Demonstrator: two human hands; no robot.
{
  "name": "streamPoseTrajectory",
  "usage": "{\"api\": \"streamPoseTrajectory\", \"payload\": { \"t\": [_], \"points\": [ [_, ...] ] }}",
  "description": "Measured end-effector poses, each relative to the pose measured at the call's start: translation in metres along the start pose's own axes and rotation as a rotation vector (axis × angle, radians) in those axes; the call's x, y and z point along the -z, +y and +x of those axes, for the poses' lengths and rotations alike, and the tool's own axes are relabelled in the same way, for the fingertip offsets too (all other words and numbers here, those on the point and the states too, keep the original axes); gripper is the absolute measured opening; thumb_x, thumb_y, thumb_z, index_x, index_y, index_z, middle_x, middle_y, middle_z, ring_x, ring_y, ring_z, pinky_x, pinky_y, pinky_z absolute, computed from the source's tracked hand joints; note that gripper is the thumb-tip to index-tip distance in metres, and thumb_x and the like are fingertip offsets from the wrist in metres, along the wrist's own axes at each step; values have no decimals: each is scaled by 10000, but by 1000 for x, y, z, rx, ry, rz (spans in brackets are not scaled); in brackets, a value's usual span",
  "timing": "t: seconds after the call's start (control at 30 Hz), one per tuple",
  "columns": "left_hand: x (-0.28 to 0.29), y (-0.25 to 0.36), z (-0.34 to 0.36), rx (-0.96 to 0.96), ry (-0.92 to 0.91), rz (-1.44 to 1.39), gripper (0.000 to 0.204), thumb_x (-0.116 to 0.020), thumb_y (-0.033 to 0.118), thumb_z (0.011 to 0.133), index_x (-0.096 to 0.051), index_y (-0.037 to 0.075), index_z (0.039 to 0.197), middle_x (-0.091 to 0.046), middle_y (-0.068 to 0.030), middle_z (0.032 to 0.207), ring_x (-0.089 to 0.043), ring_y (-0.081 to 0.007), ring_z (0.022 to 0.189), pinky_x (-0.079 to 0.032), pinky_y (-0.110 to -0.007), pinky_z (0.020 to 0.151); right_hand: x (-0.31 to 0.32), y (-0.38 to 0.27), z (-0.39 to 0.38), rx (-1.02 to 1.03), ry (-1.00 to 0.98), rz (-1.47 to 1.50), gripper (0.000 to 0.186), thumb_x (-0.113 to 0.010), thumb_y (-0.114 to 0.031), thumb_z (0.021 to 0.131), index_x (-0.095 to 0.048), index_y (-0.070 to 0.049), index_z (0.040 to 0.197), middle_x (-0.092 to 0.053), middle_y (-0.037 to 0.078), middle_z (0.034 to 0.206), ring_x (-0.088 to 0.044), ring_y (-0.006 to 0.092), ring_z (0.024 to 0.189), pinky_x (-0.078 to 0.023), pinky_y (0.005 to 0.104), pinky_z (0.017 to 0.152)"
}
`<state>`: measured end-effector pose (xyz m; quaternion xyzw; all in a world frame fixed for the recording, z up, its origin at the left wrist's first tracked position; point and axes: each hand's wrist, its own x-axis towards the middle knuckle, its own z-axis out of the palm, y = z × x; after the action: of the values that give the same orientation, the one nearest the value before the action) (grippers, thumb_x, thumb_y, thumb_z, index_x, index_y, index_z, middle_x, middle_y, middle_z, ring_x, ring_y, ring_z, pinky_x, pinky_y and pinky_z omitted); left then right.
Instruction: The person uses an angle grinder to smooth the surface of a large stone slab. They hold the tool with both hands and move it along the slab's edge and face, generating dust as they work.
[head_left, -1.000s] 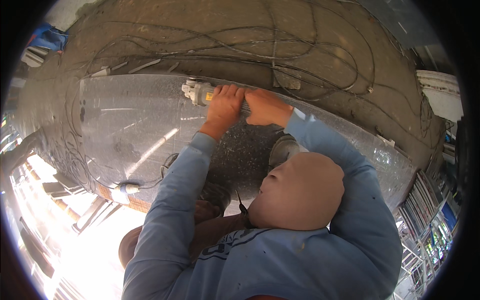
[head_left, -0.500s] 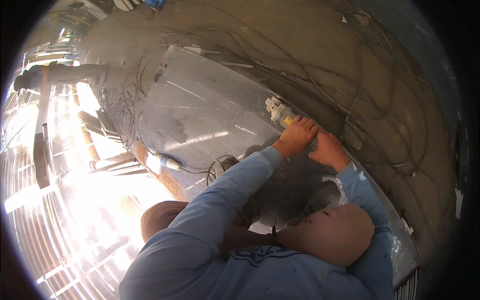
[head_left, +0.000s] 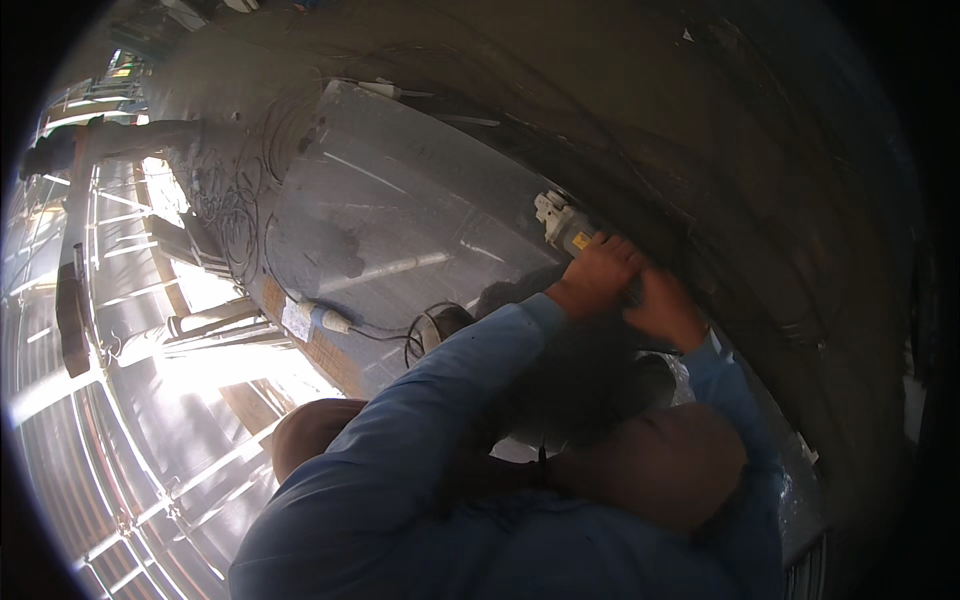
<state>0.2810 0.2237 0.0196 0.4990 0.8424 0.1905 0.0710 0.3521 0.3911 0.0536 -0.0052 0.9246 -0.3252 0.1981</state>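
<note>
An angle grinder (head_left: 562, 222) with a pale head and a yellow label lies along the right edge of a grey sheet (head_left: 390, 205). My left hand (head_left: 600, 275) is closed round the grinder's body just behind its head. Behind it, my right hand (head_left: 665, 308) grips the rear part, which the fingers mostly cover. The grinder's head is near the sheet's edge; its disc is hard to make out. My knees are bent over the sheet, with both forearms reaching forward in blue sleeves.
A blue and white plug connector (head_left: 325, 318) with a dark cable (head_left: 375, 332) lies at the sheet's left edge. Looped cables (head_left: 235, 225) lie on the floor beyond. Brightly lit bars (head_left: 130, 400) stand at the left, beside a dark beam (head_left: 72, 320).
The picture has darkened, and the bright area at the left shows more detail. Both hands keep their hold on the grinder, with barely any movement.
</note>
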Motion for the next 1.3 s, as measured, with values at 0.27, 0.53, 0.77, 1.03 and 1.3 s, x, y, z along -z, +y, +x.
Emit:
{"api": "streamPoseTrajectory", "payload": {
  "t": [0.27,0.53,0.77,1.03,1.3],
  "points": [
    [-11,1,-1,-13,-8,5,384,-705,161,762,-654,79,1133,-635,-94,1036,-629,-284,1039,-464,-430,991,8,-5,-7,-127,-100,1,456,-829,-148,692,-657,56,1062,-718,259,1040,-705,417,1039,-578,486,883],
    [-8,-21,0,-4,-41,48,293,-671,79,806,-650,86,1098,-646,-83,1047,-629,-284,1067,-460,-428,995,-2,-6,19,-156,-150,20,422,-811,-154,733,-655,31,1078,-736,226,1058,-714,397,1047,-590,480,876],
    [-10,-30,-3,14,-36,69,334,-674,65,797,-654,85,1130,-642,-84,1049,-625,-298,1070,-455,-428,1001,-6,-9,29,-114,-153,-2,425,-812,-160,730,-651,45,1065,-732,238,1044,-715,399,1042,-591,474,859],
    [-7,0,1,-27,-12,28,270,-682,83,808,-640,89,1075,-636,-80,1016,-627,-274,1041,-456,-428,979,12,-10,-2,-179,-181,-20,448,-818,-153,726,-633,60,1074,-737,247,1006,-725,403,1006,-592,470,848],
    [-6,7,3,-29,29,-49,346,-677,45,776,-649,75,1119,-623,-96,982,-630,-311,1000,-467,-442,962,9,-2,-8,-163,-148,-18,430,-802,-151,695,-608,78,1003,-710,251,921,-707,430,929,-573,491,789]
  ]
}}
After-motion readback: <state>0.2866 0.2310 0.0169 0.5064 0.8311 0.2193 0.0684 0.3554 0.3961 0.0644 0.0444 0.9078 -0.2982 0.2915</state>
